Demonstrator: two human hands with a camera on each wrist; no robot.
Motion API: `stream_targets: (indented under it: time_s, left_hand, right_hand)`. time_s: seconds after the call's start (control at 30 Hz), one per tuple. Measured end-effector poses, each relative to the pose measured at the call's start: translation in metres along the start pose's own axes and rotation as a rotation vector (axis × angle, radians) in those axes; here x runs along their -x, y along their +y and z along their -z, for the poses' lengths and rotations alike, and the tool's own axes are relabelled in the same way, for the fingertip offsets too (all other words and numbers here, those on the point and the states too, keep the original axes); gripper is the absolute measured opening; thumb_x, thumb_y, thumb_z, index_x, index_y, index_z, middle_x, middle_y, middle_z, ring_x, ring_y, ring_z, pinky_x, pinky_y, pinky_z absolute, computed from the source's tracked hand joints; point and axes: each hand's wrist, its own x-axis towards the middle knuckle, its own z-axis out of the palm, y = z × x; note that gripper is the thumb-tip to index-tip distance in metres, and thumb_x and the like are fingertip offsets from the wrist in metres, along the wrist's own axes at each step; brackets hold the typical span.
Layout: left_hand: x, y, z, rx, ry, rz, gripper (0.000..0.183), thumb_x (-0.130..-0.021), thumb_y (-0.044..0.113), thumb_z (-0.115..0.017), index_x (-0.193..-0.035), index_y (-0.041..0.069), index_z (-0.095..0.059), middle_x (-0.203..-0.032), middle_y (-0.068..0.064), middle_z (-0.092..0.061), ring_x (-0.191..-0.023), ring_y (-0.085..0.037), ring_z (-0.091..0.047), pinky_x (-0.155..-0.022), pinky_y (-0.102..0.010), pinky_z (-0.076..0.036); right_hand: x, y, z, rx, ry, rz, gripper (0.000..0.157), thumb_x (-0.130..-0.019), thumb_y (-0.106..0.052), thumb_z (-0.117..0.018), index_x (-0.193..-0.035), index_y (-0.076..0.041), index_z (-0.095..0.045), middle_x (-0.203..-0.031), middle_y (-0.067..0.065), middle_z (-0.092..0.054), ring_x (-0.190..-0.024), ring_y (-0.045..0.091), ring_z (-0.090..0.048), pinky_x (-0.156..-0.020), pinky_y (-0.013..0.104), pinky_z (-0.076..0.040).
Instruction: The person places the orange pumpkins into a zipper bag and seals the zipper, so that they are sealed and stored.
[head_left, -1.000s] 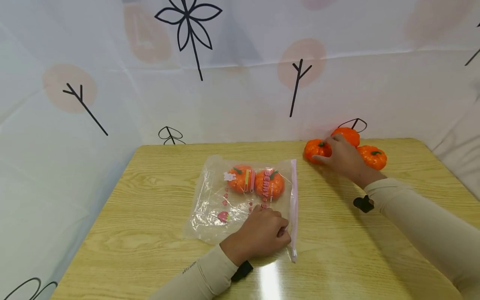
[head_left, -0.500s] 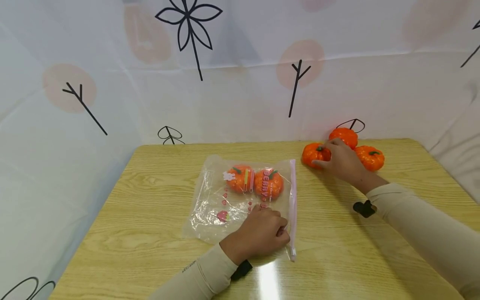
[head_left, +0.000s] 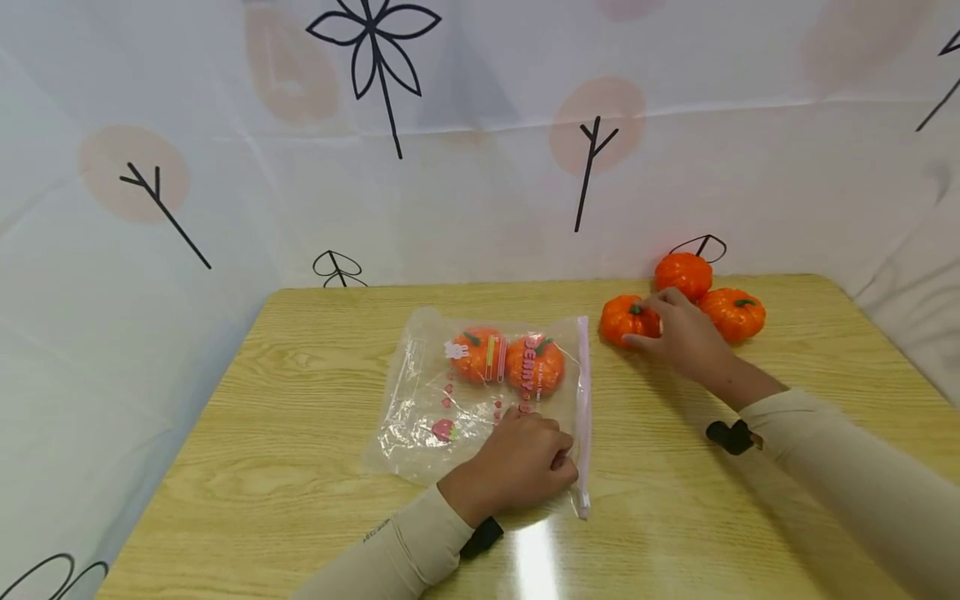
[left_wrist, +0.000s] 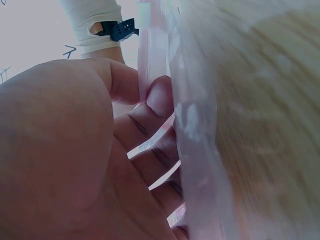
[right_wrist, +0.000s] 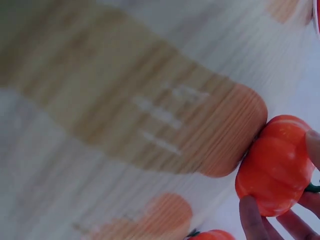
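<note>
A clear zip bag (head_left: pixel 420 417) with pink and red print lies on the table, its lilac zip edge (head_left: pixel 583 375) facing right. Two small orange toy pumpkins (head_left: pixel 474 360) with green stems are inside, at its far side. My left hand (head_left: pixel 517 462) lies over the bag's near right part; in the left wrist view its thumb and fingers pinch the plastic at the zip edge. Right of the bag, my right hand (head_left: pixel 690 333) grips another toy pumpkin (head_left: pixel 621 321); the right wrist view shows thumb and fingers around this pumpkin (right_wrist: pixel 277 165), close to the tabletop.
Two more toy pumpkins stand beyond the right hand, one (head_left: pixel 684 275) at the table's back edge and one (head_left: pixel 733 317) to its right. A white printed cloth (head_left: pixel 480 208) hangs behind the wooden table (head_left: pixel 247 467).
My right hand has drawn its pumpkin slightly toward me, opening a gap from the two behind. The left hand and the bag have stayed nearly still.
</note>
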Motion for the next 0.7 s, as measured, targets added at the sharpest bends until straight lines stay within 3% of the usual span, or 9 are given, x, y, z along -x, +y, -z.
stream_targets:
  time_s: [0.43,0.7]
  left_hand:
    - [0.000,-0.003,-0.002,0.008,-0.002,-0.003,0.031,-0.082,0.023,-0.059,-0.057,0.024,-0.040,-0.061,0.012,-0.038,-0.060,-0.003,-0.039,-0.074,-0.029,-0.032]
    - [-0.001,-0.003,-0.002,0.006,-0.001,-0.003,0.031,-0.083,0.023,-0.059,-0.057,0.024,-0.041,-0.061,0.013,-0.038,-0.059,-0.001,-0.040,-0.074,-0.028,-0.032]
  right_hand:
    - [0.017,-0.008,-0.003,0.023,0.012,0.019,0.059,-0.086,-0.026,-0.078,-0.130,0.006,-0.057,-0.128,0.030,-0.050,-0.096,0.043,-0.061,-0.086,0.056,-0.053]
    - [0.029,-0.012,-0.003,0.032,0.051,0.046,0.059,-0.084,-0.025,-0.080,-0.129,0.007,-0.058,-0.124,0.028,-0.051,-0.084,0.035,-0.061,-0.077,0.052,-0.054]
